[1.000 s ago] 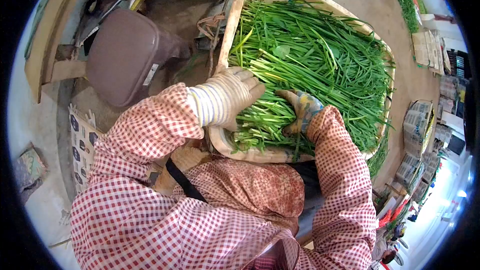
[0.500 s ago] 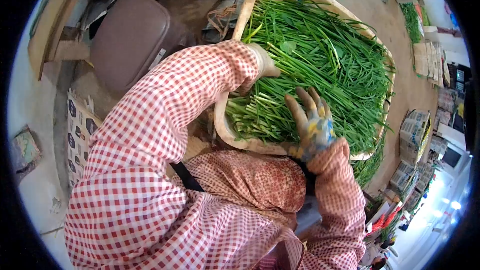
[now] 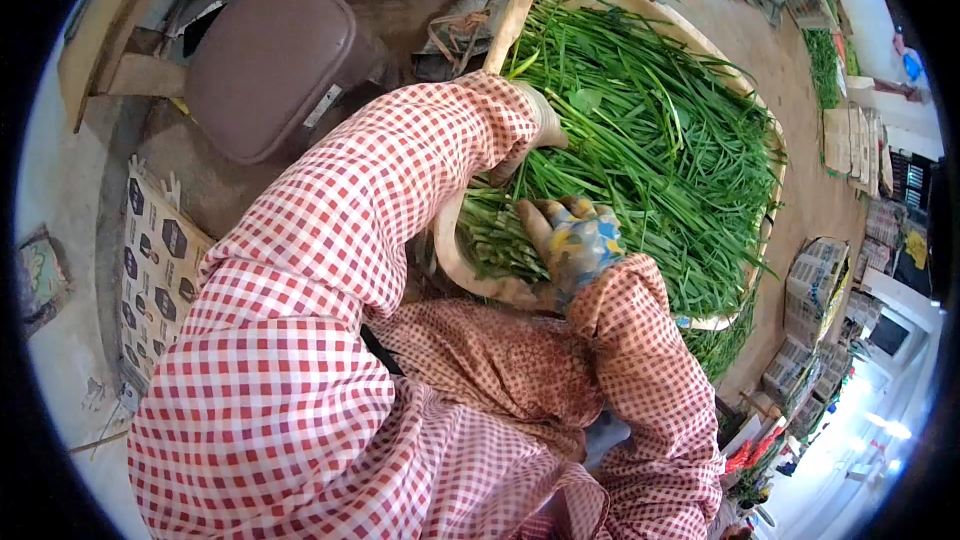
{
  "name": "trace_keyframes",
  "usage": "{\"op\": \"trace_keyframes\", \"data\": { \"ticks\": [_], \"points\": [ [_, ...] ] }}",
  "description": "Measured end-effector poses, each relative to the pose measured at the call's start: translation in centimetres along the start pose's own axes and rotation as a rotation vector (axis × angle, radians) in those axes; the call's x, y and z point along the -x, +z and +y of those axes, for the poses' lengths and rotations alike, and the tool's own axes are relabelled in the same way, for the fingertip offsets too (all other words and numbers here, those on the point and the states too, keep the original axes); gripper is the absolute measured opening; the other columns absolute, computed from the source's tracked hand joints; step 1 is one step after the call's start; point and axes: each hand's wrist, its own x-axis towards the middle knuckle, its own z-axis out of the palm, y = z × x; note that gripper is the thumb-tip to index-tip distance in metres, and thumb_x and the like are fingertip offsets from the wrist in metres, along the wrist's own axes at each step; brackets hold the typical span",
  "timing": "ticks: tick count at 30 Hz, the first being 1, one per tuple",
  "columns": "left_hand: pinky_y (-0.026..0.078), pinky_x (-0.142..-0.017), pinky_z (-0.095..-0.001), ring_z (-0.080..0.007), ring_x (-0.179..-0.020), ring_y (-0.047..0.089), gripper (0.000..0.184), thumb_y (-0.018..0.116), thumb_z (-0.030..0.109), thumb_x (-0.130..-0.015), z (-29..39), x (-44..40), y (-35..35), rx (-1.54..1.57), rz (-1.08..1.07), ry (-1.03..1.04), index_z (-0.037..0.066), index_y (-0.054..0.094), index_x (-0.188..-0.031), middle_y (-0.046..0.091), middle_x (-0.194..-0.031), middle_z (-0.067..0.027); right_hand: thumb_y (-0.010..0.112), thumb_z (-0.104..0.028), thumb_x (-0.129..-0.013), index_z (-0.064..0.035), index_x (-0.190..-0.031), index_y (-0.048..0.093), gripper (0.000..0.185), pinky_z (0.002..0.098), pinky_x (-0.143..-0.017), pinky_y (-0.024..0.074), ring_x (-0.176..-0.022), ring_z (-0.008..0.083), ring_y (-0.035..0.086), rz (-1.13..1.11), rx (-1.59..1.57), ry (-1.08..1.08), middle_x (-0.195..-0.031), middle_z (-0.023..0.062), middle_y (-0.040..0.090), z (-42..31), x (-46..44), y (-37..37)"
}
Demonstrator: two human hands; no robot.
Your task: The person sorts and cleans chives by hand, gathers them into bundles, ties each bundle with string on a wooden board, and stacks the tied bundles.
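Observation:
A pale, worn tub [image 3: 450, 248] is filled with long green leafy stalks [image 3: 650, 130], their cut ends toward its lower left. My left hand [image 3: 540, 128], in a pale glove, reaches in over the tub's left side; the checked sleeve covers part of it and its fingertips are hidden among the stalks. My right hand [image 3: 575, 238], in a glove with blue and yellow patches, lies over the stalk ends near the tub's lower rim, fingers bent down onto them.
A brown padded stool [image 3: 270, 65] stands left of the tub. A patterned carton [image 3: 155, 270] is at the far left. Wrapped bundles [image 3: 815, 290] line the floor on the right, and more greens [image 3: 725, 345] lie beside the tub's lower right.
My left hand has moved up and right, deeper into the stalks. My right hand lifted with fingers spread, then came down and left onto the stalk ends. The view has shifted a little.

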Motion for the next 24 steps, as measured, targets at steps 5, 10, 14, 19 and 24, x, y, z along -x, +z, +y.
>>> {"op": "trace_keyframes", "data": {
  "ticks": [5,10,14,19,24],
  "points": [
    [0.048,-0.096,-0.0397,-0.0312,-0.116,0.057,0.105,0.093,0.028,-0.051,-0.2,-0.3,0.3,0.027,0.008,-0.027,0.014,0.040,-0.141,0.058,-0.128,-0.0113,0.073,-0.050,-0.066,-0.0144,-0.144,0.035,0.094,0.0465,-0.105,0.0349,-0.129,0.0353,0.040,0.112,0.013,-0.044,-0.140,0.0146,0.045,0.3,-0.4,1.5],
    [0.048,-0.096,-0.0398,-0.0313,-0.118,0.056,0.102,0.092,0.027,-0.052,-1.2,-2.5,1.2,0.145,0.057,-0.152,0.014,0.041,-0.140,0.058,-0.129,-0.0107,0.081,-0.041,-0.058,-0.0209,-0.143,0.036,0.099,0.0430,-0.104,0.0381,-0.126,0.0366,0.044,0.018,-0.070,-0.016,-0.139,0.0146,0.047,0.8,-1.5,0.1],
    [0.047,-0.098,-0.0410,-0.0314,-0.120,0.055,0.099,0.091,0.025,-0.055,0.6,0.3,-0.3,0.079,0.027,-0.118,0.014,0.042,-0.140,0.056,-0.131,-0.0106,0.080,-0.047,-0.059,-0.0208,-0.145,0.034,0.102,0.0447,-0.105,0.0368,-0.128,0.0380,0.042,-0.152,-0.233,-0.022,-0.138,0.0157,0.048,1.9,-1.4,-2.0],
    [0.046,-0.099,-0.0416,-0.0307,-0.121,0.054,0.092,0.089,0.025,-0.059,-0.1,0.0,-0.1,0.090,0.016,-0.080,0.012,0.044,-0.138,0.057,-0.131,-0.0108,0.073,-0.053,-0.067,-0.0166,-0.146,0.031,0.097,0.0472,-0.107,0.0346,-0.132,0.0386,0.038,0.076,-0.101,-0.098,-0.141,0.0145,0.046,1.2,0.4,1.7],
    [0.046,-0.100,-0.0408,-0.0311,-0.121,0.054,0.096,0.091,0.028,-0.058,0.4,-0.6,0.0,0.098,-0.032,-0.161,0.013,0.043,-0.139,0.056,-0.131,-0.0107,0.085,-0.027,-0.058,-0.0203,-0.144,0.035,0.100,0.0398,-0.103,0.0394,-0.122,0.0364,0.046,-0.100,-0.204,-0.041,-0.135,0.0118,0.051,2.6,-1.9,-0.4]
  ]
}}
